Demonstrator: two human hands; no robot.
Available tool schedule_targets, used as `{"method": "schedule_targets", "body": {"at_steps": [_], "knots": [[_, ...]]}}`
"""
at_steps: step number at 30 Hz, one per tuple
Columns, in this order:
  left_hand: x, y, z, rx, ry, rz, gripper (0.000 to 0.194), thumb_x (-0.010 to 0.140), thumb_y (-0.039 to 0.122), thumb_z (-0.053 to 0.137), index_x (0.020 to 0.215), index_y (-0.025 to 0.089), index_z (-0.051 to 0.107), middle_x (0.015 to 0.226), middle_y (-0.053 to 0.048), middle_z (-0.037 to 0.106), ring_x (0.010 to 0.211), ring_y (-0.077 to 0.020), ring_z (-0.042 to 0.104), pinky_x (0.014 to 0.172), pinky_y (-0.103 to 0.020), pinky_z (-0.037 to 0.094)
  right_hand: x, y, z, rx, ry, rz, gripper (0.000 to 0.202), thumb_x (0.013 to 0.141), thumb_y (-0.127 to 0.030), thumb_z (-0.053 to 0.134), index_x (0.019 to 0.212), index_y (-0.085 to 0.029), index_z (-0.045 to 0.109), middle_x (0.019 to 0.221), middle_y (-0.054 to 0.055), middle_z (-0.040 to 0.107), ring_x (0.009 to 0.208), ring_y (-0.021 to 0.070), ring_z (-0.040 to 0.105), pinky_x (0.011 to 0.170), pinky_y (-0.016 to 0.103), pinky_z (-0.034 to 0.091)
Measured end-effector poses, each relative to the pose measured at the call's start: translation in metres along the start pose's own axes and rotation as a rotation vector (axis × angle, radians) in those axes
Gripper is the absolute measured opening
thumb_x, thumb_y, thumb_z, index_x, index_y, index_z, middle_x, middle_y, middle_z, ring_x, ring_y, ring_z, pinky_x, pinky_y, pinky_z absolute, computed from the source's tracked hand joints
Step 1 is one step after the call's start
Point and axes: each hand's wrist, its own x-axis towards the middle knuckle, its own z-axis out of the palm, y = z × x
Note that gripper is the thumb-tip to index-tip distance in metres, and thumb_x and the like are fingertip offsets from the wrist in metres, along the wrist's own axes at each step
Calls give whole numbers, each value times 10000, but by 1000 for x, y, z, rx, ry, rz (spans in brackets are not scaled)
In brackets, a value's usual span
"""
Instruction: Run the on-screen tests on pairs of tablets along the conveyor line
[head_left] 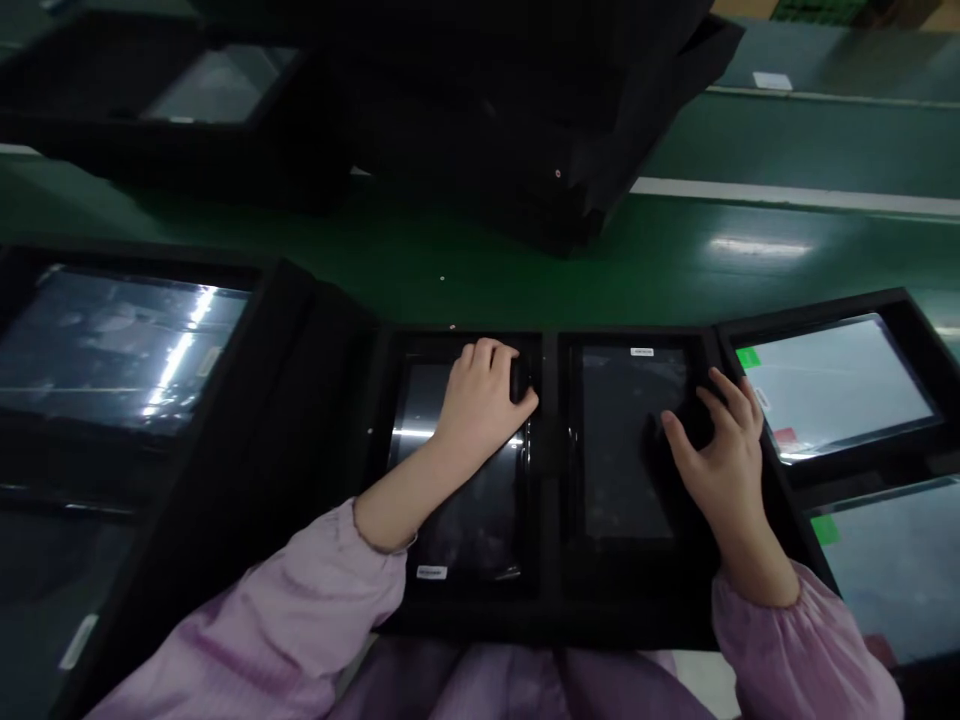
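Nearest are the purple sleeves (322,590) of the person. Beyond them, a black tray (551,540) holds two dark panels side by side. Over the left panel (476,525) the left hand (484,400) is bent; I cannot tell if it grips something. The right hand (720,450), its fingers spread apart, is at the right edge of the right panel (626,450). Pale panels (847,380) lie to the right. Farther is the green tabletop (780,225), with black boxes (487,110) on it.
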Motion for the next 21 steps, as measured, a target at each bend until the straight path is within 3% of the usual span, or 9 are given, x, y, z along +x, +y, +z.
{"method": "schedule_targets", "body": {"at_steps": [3, 7, 11, 15, 17, 21], "knots": [[8, 1, 0, 41, 19, -9, 274, 825, 240, 675, 1070, 130, 621, 1114, -171, 650, 1070, -357, 627, 937, -537, 569, 2, 3, 7, -67, -15, 14, 491, 989, -522, 612, 1272, -123, 645, 1592, 242, 499, 1559, 471, 331, 1218, 765, 329], [14, -3, -1, 51, -16, -4, 255, 811, 230, 667, 1028, 117, 597, 1079, -190, 630, 1058, -374, 611, 959, -551, 556, 2, 3, 7, -81, -36, 0, 491, 998, -546, 606, 1317, -173, 612, 1601, 211, 489, 1556, 458, 348, 1203, 790, 336], [14, -3, 1, 48, -2, 23, 250, 830, 210, 635, 1052, 108, 584, 1091, -205, 619, 1064, -383, 602, 971, -561, 546, -15, -32, -6, -107, -83, -97, 510, 1031, -497, 582, 1419, -168, 543, 1655, 236, 393, 1619, 466, 215, 1224, 802, 287], [12, -3, 1, 25, 0, 28, 266, 859, 223, 633, 1078, 76, 598, 1114, -224, 614, 1077, -390, 598, 970, -551, 543, -51, -78, -19, -27, -365, -128, 737, 1039, -470, 571, 1657, -200, 273, 1698, 219, 336, 1647, 437, 152, 1209, 767, 363], [11, -3, 1, 10, 6, 29, 269, 868, 225, 635, 1089, 76, 602, 1124, -225, 614, 1082, -392, 596, 957, -547, 543, -68, -90, -20, -39, -445, -108, 816, 1031, -451, 562, 1702, -207, 167, 1723, 220, 283, 1649, 447, 135, 1188, 775, 385], [10, -4, 2, -29, 9, 30, 275, 887, 219, 624, 1114, 67, 598, 1142, -238, 616, 1097, -403, 591, 933, -542, 543, -85, -99, -12, -146, -434, -99, 775, 1019, -333, 515, 1705, -203, 177, 1727, 218, 275, 1640, 450, 164, 1182, 801, 363]]}}
